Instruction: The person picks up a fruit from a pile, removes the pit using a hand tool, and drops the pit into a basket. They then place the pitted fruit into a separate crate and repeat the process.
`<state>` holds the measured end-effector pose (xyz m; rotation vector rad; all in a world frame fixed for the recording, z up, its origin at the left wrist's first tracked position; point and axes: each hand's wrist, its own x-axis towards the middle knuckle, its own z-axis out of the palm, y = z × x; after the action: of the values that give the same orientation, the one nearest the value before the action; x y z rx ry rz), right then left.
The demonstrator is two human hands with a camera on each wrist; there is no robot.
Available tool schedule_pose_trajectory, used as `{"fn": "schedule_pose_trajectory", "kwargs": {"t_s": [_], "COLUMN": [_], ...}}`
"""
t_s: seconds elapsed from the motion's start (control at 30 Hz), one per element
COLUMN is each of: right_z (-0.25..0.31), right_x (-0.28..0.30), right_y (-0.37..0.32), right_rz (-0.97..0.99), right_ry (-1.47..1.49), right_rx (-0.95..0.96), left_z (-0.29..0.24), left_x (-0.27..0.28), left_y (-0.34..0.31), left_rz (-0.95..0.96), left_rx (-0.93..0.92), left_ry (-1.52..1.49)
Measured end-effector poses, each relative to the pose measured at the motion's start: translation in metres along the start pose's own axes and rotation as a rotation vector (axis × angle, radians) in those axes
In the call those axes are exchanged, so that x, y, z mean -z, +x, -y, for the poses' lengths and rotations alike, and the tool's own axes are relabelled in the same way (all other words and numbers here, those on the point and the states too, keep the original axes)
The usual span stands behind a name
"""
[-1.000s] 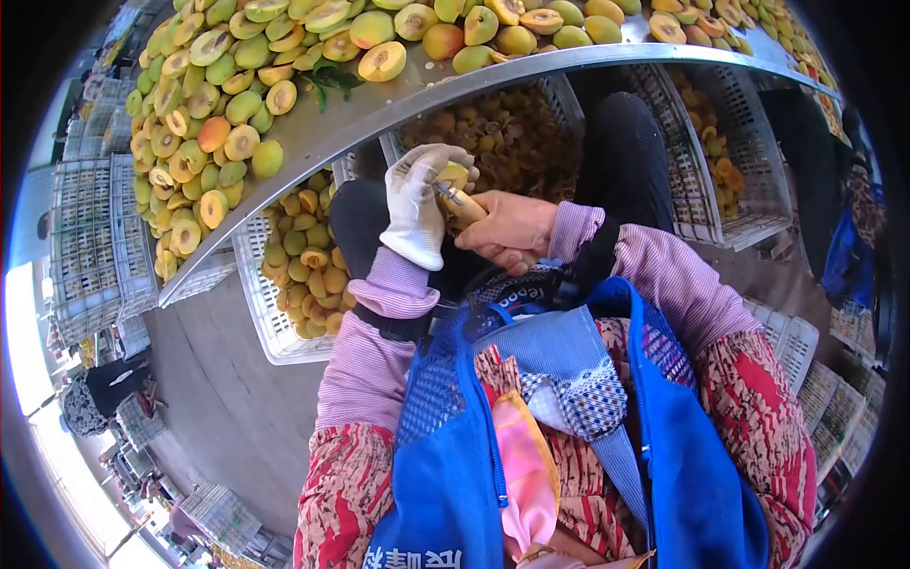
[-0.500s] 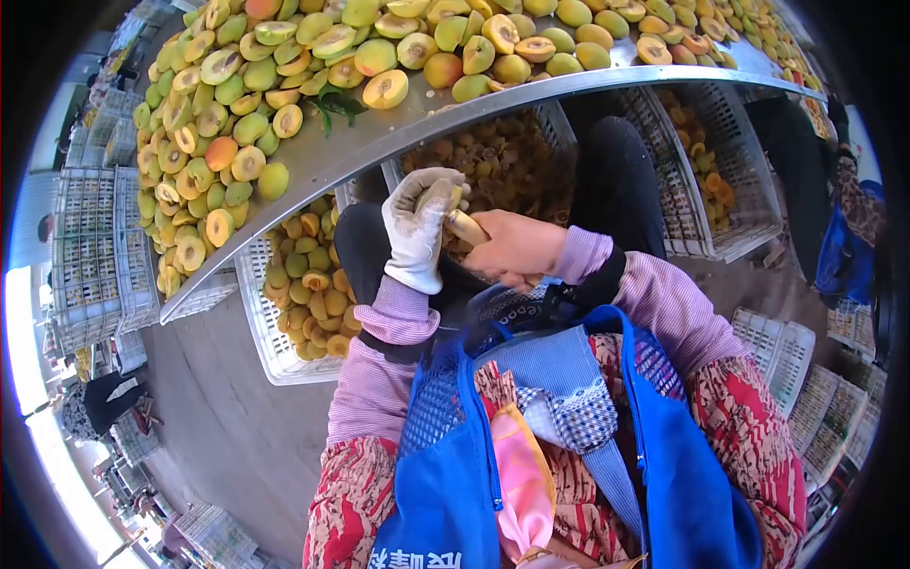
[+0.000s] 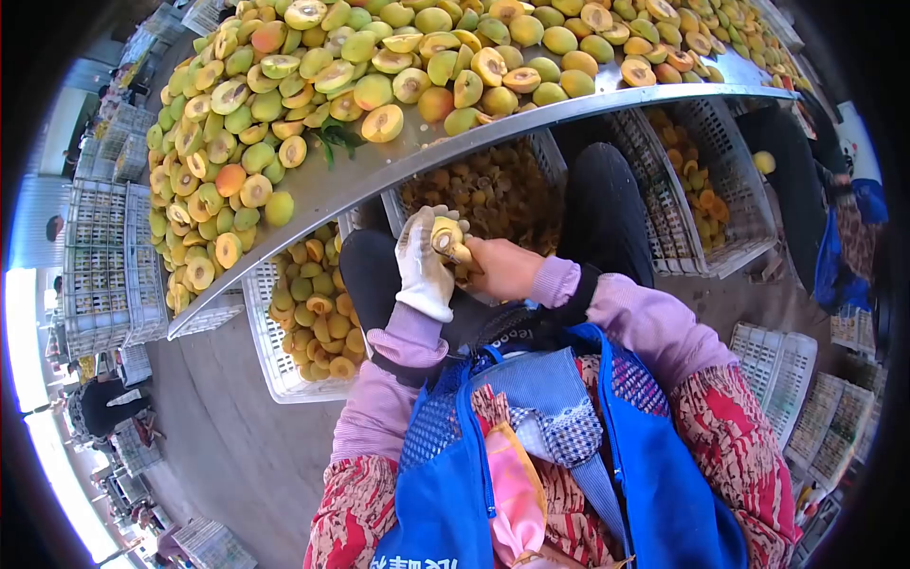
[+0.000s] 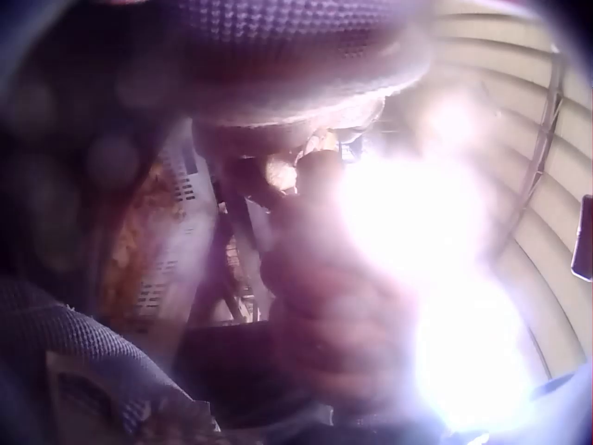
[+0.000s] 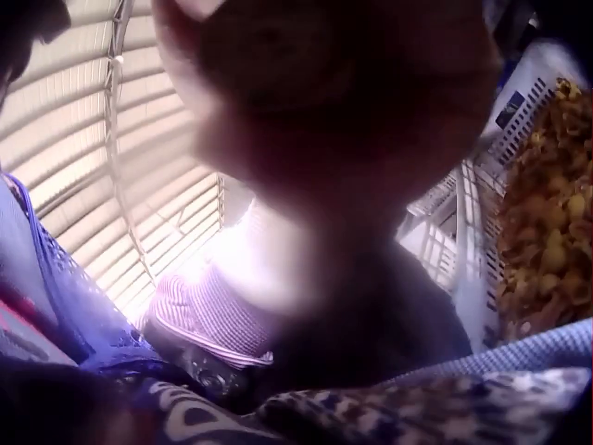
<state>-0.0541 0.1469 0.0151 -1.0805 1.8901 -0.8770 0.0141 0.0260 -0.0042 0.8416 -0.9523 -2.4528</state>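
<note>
My left hand (image 3: 423, 270), in a soiled white glove, holds a yellow peach half (image 3: 445, 234) with its cut face and brown pit area turned up. The bare right hand (image 3: 513, 269) grips a wooden-handled pitting tool (image 3: 464, 254), its handle end right at the fruit; the metal tip is hidden. Both hands meet above the lap, over a crate of peach scraps (image 3: 474, 194). Glare and blur cover most of the left wrist view, where curled fingers (image 4: 343, 343) show dimly. In the right wrist view the hand (image 5: 343, 139) is a dark shape close to the lens.
A metal table (image 3: 379, 175) piled with halved peaches (image 3: 227, 180) curves across the front. White crates stand beneath it, one with peach halves (image 3: 318, 318) at the left and one (image 3: 749, 213) at the right. Stacked crates (image 3: 95, 266) line the far left. Another person's legs (image 3: 787, 180) show at the right.
The head view has shifted, so table and hands sit lower. The peach half has turned to show its cut face, and the tool's metal part, seen earlier, is now hidden at the fruit.
</note>
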Motion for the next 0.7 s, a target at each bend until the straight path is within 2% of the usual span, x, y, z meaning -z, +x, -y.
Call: {"fn": "schedule_pose_trajectory", "kwargs": {"t_s": [0.03, 0.1, 0.17, 0.23, 0.27, 0.3, 0.33, 0.37, 0.4, 0.43, 0.47, 0.5, 0.53, 0.57, 0.6, 0.63, 0.67, 0.7], "right_z": [-0.004, -0.008, -0.008, -0.018, -0.029, -0.037, -0.030, -0.023, -0.019, -0.042, -0.039, -0.035, -0.046, -0.066, -0.084, -0.097, -0.118, -0.133], "right_x": [-0.003, -0.007, -0.010, -0.006, -0.013, -0.016, -0.011, -0.004, 0.003, 0.003, 0.008, 0.013, 0.010, -0.003, -0.013, -0.021, -0.039, -0.050], "right_y": [0.004, 0.009, 0.013, 0.027, 0.031, 0.033, 0.030, 0.027, 0.027, 0.032, 0.025, 0.019, 0.023, 0.032, 0.041, 0.050, 0.043, 0.034], "right_rz": [-0.043, -0.083, -0.233, -0.260, -0.356, -0.455, -0.453, -0.336, -0.201, -0.034, -0.058, -0.083, -0.076, -0.276, -0.469, -0.120, -0.083, -0.046], "right_ry": [-0.103, -0.206, -0.316, -0.417, -0.433, -0.446, -0.444, -0.007, 0.424, 0.601, 0.575, 0.546, 0.549, 0.201, -0.152, 0.160, -0.206, -0.569], "right_rx": [-0.023, -0.045, -0.029, -0.069, -0.001, 0.065, 0.066, -0.138, -0.336, -0.343, -0.320, -0.298, -0.301, -0.167, -0.025, -0.472, -0.175, 0.127], "left_z": [0.003, 0.011, 0.020, 0.034, 0.046, 0.038, 0.025, 0.015, 0.007, -0.010, -0.033, -0.058, -0.081, -0.099, -0.122, -0.131, -0.149, -0.159], "left_x": [0.000, 0.004, 0.009, 0.012, 0.031, 0.023, 0.007, -0.002, 0.002, 0.003, 0.000, -0.005, 0.006, 0.039, 0.035, 0.059, 0.066, 0.108], "left_y": [0.004, 0.015, 0.025, 0.033, 0.034, 0.033, 0.031, 0.027, 0.022, 0.011, -0.001, -0.018, -0.025, -0.025, -0.036, -0.025, -0.031, -0.017], "left_rz": [-0.003, -0.177, -0.194, -0.364, -0.185, -0.185, -0.303, -0.425, -0.303, -0.167, -0.093, -0.108, -0.221, -0.364, -0.610, -0.632, -1.037, -0.906], "left_rx": [0.002, 0.000, 0.002, 0.053, -0.077, -0.080, -0.015, 0.045, 0.038, 0.023, -0.064, -0.268, -0.370, -0.597, -0.760, -0.843, -0.681, -0.794], "left_ry": [0.002, -0.082, -0.092, -0.187, 0.027, 0.031, -0.146, -0.328, -0.316, -0.400, -0.328, -0.146, -0.103, 0.400, 0.877, 0.800, 1.366, 1.241]}}
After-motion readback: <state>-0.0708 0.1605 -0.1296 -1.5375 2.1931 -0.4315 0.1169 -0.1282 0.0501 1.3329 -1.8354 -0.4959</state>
